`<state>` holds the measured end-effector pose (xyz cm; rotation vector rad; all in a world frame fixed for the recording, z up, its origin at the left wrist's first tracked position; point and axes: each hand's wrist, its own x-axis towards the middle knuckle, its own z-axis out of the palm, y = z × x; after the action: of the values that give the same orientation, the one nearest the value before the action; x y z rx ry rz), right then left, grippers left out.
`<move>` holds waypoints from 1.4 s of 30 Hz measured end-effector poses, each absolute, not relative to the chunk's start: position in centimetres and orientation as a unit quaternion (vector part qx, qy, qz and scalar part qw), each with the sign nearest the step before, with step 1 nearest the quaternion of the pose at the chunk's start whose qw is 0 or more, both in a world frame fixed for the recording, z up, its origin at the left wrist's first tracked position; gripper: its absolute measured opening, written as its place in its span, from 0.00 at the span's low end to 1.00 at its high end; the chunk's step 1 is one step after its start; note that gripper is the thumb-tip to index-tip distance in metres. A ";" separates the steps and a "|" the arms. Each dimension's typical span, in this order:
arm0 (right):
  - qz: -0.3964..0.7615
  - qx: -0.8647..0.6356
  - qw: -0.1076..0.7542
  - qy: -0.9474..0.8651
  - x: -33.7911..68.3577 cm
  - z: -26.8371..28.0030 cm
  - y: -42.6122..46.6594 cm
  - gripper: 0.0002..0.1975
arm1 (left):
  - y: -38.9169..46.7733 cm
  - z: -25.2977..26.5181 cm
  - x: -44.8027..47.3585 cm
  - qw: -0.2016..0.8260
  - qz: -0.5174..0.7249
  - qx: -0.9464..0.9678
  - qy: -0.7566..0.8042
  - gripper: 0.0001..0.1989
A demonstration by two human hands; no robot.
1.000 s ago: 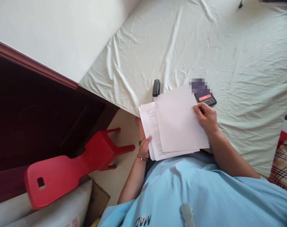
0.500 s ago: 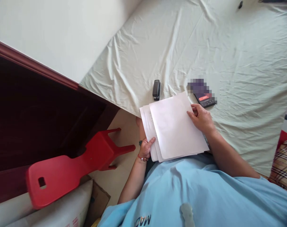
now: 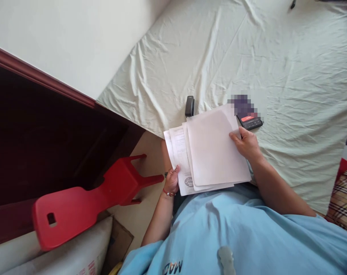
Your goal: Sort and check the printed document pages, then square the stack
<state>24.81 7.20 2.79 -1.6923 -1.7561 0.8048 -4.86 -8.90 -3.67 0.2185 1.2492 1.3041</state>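
Several sheets of paper are fanned out in front of my body, above my lap. The top sheet looks blank; a lower one at the left shows printed lines and a round dark stamp. My left hand pinches the left edge of the lower sheets, thumb on top. At the right edge, my right hand grips the upper sheets between thumb and fingers. Just beyond the papers' top edge lies a black stapler on the bed. A phone, partly pixelated, rests beside the papers' upper right corner.
A pale green sheet covers the bed. To the left stand a red plastic chair and a dark wooden panel. White sacks and a cardboard box sit below the chair. Checked cloth is at the right.
The papers have spread wider: the lower sheets moved left with my left hand, uncovering print and the stamp. The upper sheets shifted slightly up and right, now covering the stapler's near end.
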 end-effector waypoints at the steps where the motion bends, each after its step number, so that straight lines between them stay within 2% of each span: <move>1: 0.295 -0.636 0.287 -0.653 24.9 2.7 7.2 0.16 | -9.0 -3.6 -5.0 0.609 0.569 0.095 0.545 0.24; 7: 0.295 -0.638 0.288 -0.651 25.0 2.4 7.3 0.15 | -9.4 -3.5 -5.2 0.599 0.573 0.105 0.549 0.20; 16: 0.277 -0.636 0.264 -0.670 24.5 2.5 7.2 0.18 | -9.7 -3.5 -6.1 0.600 0.595 0.072 0.530 0.25; 22: 0.261 -0.626 0.262 -0.686 23.9 2.6 6.9 0.17 | -9.8 -3.3 -5.8 0.591 0.570 0.095 0.562 0.21; 28: 0.301 -0.607 0.259 -0.688 23.4 2.9 6.5 0.16 | -9.4 -2.9 -5.1 0.600 0.560 0.101 0.563 0.24; 38: 0.380 -0.582 0.193 -0.692 23.5 3.0 6.7 0.17 | -9.6 -3.2 -5.3 0.583 0.547 0.093 0.593 0.26; 42: 0.397 -0.570 0.213 -0.687 23.4 3.1 6.7 0.16 | -9.3 -3.3 -5.0 0.592 0.545 0.095 0.586 0.26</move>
<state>23.43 6.67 3.11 -1.5829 -1.9077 1.1014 -4.96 -9.34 -3.32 0.2215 1.3631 1.2685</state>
